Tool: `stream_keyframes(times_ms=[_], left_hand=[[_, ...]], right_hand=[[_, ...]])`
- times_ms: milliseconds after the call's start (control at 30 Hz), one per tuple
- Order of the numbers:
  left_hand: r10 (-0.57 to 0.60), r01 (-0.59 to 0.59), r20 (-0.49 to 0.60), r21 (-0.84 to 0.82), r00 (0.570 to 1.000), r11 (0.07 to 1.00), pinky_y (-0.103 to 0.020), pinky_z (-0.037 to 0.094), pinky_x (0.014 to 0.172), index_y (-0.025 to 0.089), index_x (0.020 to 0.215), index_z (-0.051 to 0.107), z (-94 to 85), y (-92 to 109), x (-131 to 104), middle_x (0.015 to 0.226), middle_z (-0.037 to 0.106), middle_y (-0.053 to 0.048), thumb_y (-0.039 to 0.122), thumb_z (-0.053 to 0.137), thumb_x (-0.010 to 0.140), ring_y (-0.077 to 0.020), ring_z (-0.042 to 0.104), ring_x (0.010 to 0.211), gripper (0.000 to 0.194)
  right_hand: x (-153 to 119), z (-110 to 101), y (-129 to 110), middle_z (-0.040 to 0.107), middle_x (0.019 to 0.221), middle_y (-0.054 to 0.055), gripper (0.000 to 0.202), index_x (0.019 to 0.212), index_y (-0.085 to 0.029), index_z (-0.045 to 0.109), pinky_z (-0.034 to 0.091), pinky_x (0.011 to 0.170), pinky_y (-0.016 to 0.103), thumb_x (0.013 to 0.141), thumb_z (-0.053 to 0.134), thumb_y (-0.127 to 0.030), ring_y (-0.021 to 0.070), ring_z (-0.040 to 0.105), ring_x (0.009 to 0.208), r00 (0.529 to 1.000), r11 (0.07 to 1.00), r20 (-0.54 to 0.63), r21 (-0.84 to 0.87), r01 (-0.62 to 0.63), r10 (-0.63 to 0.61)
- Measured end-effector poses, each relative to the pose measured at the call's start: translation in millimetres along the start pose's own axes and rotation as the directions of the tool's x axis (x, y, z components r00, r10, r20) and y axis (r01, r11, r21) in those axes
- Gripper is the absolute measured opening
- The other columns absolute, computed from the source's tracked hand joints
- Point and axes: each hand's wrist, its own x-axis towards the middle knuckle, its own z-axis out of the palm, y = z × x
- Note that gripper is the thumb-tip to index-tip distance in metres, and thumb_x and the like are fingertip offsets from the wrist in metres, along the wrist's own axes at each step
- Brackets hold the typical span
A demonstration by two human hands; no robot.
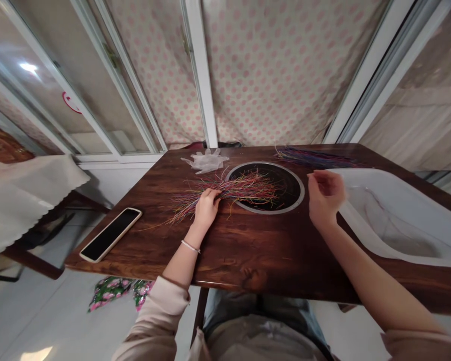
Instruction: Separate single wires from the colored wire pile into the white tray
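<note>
My left hand (206, 208) is closed around the middle of a loose bundle of thin multicoloured wires (253, 188) that fans out on both sides. The bundle's right end lies over a round black plate with a silver rim (291, 183) set in the wooden table (233, 250). To the right of that plate my right hand (326, 196) is raised beside the white plastic tub (409, 210). Its fingers are curled toward the thumb; whether a thin strand is between them I cannot make out.
A second, darker bundle of wires (315, 158) lies at the back right. A crumpled clear plastic glove (206, 160) sits at the back left, and a phone (111, 234) near the left edge. A few strands lie in the tub. Flowered packets (110, 292) are on the floor.
</note>
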Motion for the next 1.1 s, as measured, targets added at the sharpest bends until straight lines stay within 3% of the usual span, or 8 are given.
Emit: stream_keyframes(times_ms=[200,400,467,567,700,833,1033,1100], left_hand=[[-0.052,0.053,0.013,-0.068,0.999,0.996,-0.034,0.050,0.075,0.019,0.083,0.063,-8.5,0,3,0.087,0.059,-0.005,0.006,0.062,0.074,-0.0190,0.059,0.077,0.015],[-0.059,0.098,0.178,-0.217,0.982,0.971,-0.030,0.047,0.070,0.018,0.069,0.064,-26.4,6,7,0.073,0.064,-0.003,0.023,0.065,0.078,-0.0168,0.058,0.069,0.010],[-0.051,0.136,0.292,-0.278,0.955,0.951,-0.027,0.047,0.062,0.017,0.070,0.067,-31.3,5,6,0.069,0.066,-0.002,0.029,0.069,0.074,-0.0153,0.058,0.063,0.013],[-0.024,0.202,0.466,-0.337,0.885,0.919,-0.023,0.045,0.054,0.015,0.073,0.071,-35.5,2,4,0.064,0.067,-0.001,0.026,0.078,0.061,-0.0142,0.059,0.058,0.017],[-0.019,0.271,0.576,-0.356,0.817,0.894,-0.023,0.044,0.054,0.014,0.068,0.073,-36.3,-3,4,0.061,0.069,-0.002,0.021,0.079,0.057,-0.0143,0.061,0.055,0.015],[-0.049,0.304,0.560,-0.373,0.827,0.877,-0.024,0.044,0.058,0.014,0.064,0.073,-37.8,-4,6,0.062,0.071,-0.004,0.021,0.076,0.060,-0.0146,0.061,0.056,0.009],[-0.105,0.287,0.368,-0.484,0.924,0.826,-0.021,0.043,0.059,0.014,0.068,0.066,-49.0,2,10,0.065,0.068,-0.001,0.028,0.068,0.071,-0.0117,0.060,0.061,0.015],[-0.134,0.284,0.286,-0.584,0.949,0.761,-0.021,0.045,0.063,0.014,0.073,0.063,-50.4,6,11,0.074,0.070,-0.003,0.034,0.067,0.074,-0.0122,0.063,0.069,0.020]], right_hand=[[18,-8,9,0.062,0.086,0.007,0.017,0.089,-0.019,0.055,0.047,0.064,0.029,0.079,0.062,-0.031,0.0173,0.059,0.076,0.989,0.999,-0.138,-0.005,0.053,-0.053],[35,-21,4,0.056,0.086,0.005,0.011,0.089,-0.014,0.054,0.042,0.065,0.024,0.082,0.060,-0.020,0.0135,0.054,0.077,0.953,0.984,-0.262,0.051,0.169,-0.150],[39,-25,6,0.053,0.086,0.005,0.009,0.089,-0.013,0.053,0.041,0.065,0.023,0.083,0.059,-0.018,0.0125,0.051,0.077,0.947,0.976,-0.261,0.063,0.210,-0.187],[44,-28,15,0.050,0.088,0.003,0.007,0.089,-0.015,0.052,0.040,0.063,0.020,0.084,0.056,-0.014,0.0103,0.050,0.076,0.947,0.967,-0.253,0.106,0.232,-0.199],[50,-26,27,0.051,0.082,-0.001,0.009,0.084,-0.020,0.053,0.043,0.064,0.025,0.081,0.058,-0.013,0.0101,0.053,0.070,0.925,0.971,-0.341,0.105,0.213,-0.166],[56,-29,36,0.051,0.079,-0.003,0.012,0.081,-0.026,0.052,0.047,0.067,0.031,0.080,0.058,-0.016,0.0133,0.057,0.070,0.908,0.980,-0.385,0.041,0.197,-0.166],[63,-40,39,0.051,0.080,-0.002,0.014,0.083,-0.030,0.053,0.049,0.069,0.033,0.081,0.056,-0.016,0.0155,0.058,0.075,0.876,0.967,-0.431,0.035,0.254,-0.215],[63,-40,38,0.052,0.078,-0.003,0.017,0.082,-0.031,0.054,0.049,0.065,0.032,0.080,0.057,-0.015,0.0153,0.058,0.073,0.881,0.961,-0.434,0.101,0.256,-0.189]])
